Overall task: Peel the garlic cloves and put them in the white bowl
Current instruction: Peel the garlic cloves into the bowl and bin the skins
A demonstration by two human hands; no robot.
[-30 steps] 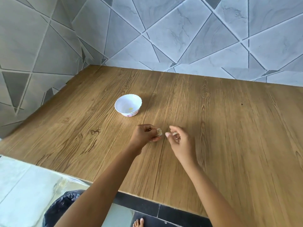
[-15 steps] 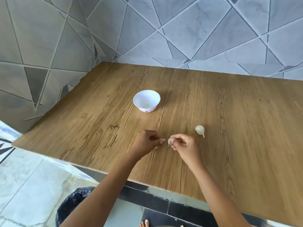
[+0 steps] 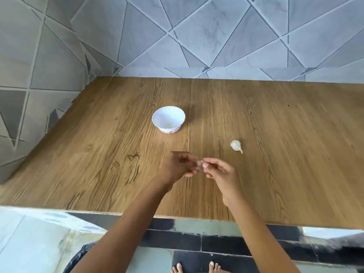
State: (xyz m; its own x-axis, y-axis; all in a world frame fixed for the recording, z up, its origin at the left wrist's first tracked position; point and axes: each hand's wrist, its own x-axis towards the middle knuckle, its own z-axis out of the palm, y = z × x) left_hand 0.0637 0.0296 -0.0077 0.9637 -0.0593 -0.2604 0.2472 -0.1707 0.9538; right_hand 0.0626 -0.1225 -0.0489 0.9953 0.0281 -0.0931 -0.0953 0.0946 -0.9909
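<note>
- A wooden table (image 3: 275, 154) stands in the corner of a grey tiled wall (image 3: 216, 36) with a pattern of slanted lines. Bare feet (image 3: 197, 267) show on the floor below the near edge.
- The white bowl (image 3: 168, 119) sits upright near the middle of the table, to the far left of the hands and apart from them.
- Inside the bowl there is only a small yellow speck (image 3: 169, 125). I cannot tell what it is, and no whole peeled clove is visible in there.
- The left hand (image 3: 180, 167) and right hand (image 3: 218, 172) meet fingertip to fingertip just above the near part of the table.
- Between them is a small pale garlic clove (image 3: 199, 163). The right hand's thumb and forefinger pinch it. The left hand's curled fingers close on it from the other side, though that hand is blurred.
- Whether any skin is already off this clove is too small to tell.
- A second garlic piece (image 3: 236, 145), skin and stem tip on, lies on the table to the far right of the hands and well apart from the bowl.
- Judged from this, the task is at an early stage. The clove in hand has yet to be peeled and dropped in the bowl, and the piece on the table waits untouched.
</note>
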